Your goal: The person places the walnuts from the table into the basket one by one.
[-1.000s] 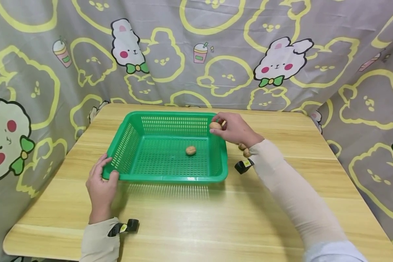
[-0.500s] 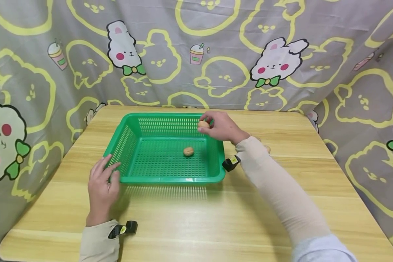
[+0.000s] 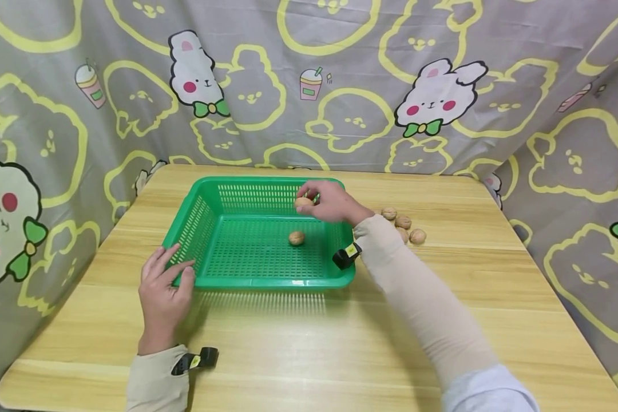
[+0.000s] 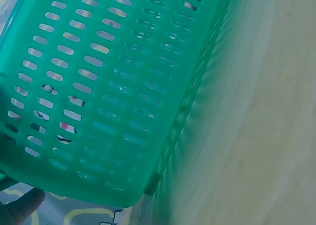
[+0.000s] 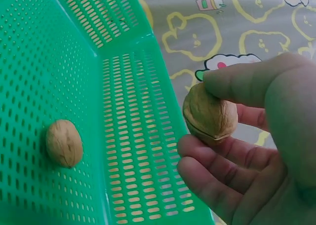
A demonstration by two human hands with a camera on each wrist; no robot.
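My right hand pinches a walnut between thumb and fingers, above the right part of the green plastic basket. Another walnut lies on the basket's slotted floor, below and a little left of the held one. At the front left corner of the basket is my left hand, its fingers loosely spread over the rim. In the left wrist view only a fingertip shows beside the rim; whether it touches is hard to tell.
Several loose walnuts lie on the wooden table to the right of the basket, partly behind the right sleeve. A patterned curtain hangs along the table's back and sides.
My right hand has carried its walnut leftward from the basket's right rim to over its inside, uncovering the walnuts on the table. My left hand's fingers have loosened from the rim.
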